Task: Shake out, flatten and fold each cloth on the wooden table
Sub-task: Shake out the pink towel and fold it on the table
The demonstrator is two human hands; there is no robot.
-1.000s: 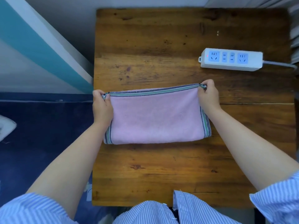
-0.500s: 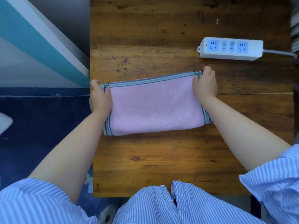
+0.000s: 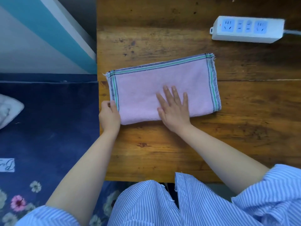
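Blue flowered carpet (image 3: 48,128) lies left of the wooden table (image 3: 179,152); the left hand (image 3: 109,117) grips the near left corner of the folded pink cloth (image 3: 146,88); the right hand (image 3: 175,110) presses it flat, fingers straight; a power strip (image 3: 247,29) sits far right.

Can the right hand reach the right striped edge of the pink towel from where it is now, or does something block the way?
Probably yes. The right hand lies flat on the pink towel, and only bare towel lies between it and the right striped edge. The power strip sits farther back, out of the way.
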